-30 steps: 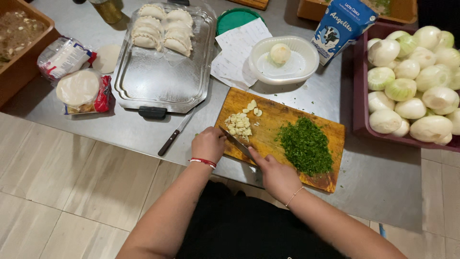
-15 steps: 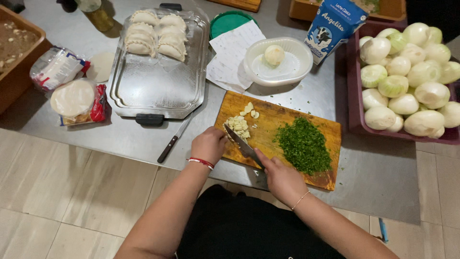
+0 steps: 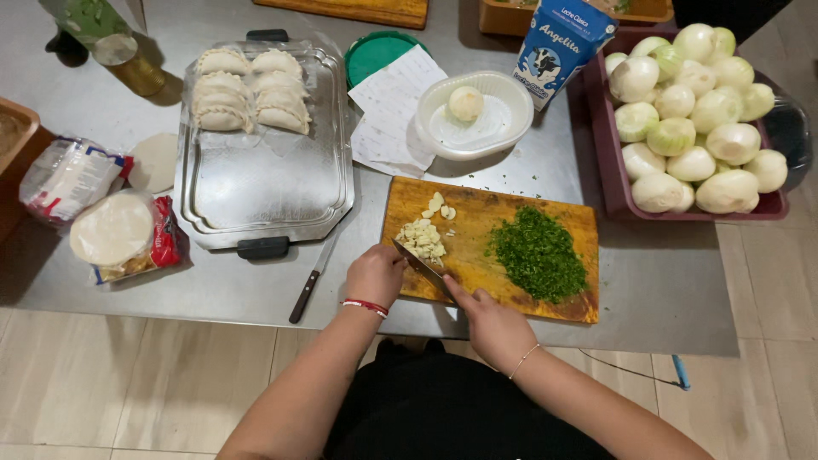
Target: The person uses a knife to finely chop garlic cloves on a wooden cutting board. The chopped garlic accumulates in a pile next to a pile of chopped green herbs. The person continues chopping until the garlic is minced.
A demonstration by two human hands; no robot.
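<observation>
Head view: our right hand [image 3: 492, 322] gripped the knife [image 3: 423, 267] over chopped garlic [image 3: 423, 238] on the cutting board [image 3: 477, 255]; left hand [image 3: 373, 274] curled beside the pile, fingers clear of the blade.

On the table [image 3: 656, 281] before me lies the cutting board [image 3: 477, 255], garlic bits [image 3: 423, 238] on its left, chopped herbs [image 3: 538, 254] on its right. The tray [image 3: 264, 183] sits left, the bowl [image 3: 477, 136] beyond, the onion crate [image 3: 609, 183] far right.
</observation>
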